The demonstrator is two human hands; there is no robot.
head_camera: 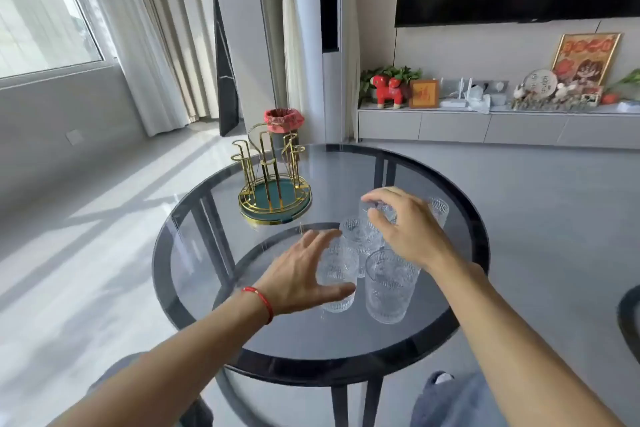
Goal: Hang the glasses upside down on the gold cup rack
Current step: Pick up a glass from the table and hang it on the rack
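Note:
Several clear ribbed glasses stand upright in a cluster on the round dark glass table point(346, 343). My left hand point(304, 274) wraps loosely around the nearest left glass point(337, 282), fingers spread and thumb under its side. My right hand point(405, 229) reaches over the cluster, fingertips pinched at the rim of a rear glass point(379, 213). Another glass point(389, 288) stands in front of my right wrist, one point(356, 232) in the middle, and one point(439, 210) at the far right. The gold cup rack point(273, 180) with a green base stands empty at the table's far left.
A bin with a red liner point(284, 121) stands on the floor behind the rack. A low cabinet point(485, 128) with ornaments runs along the far wall. A dark round edge point(628, 322) shows at the right border.

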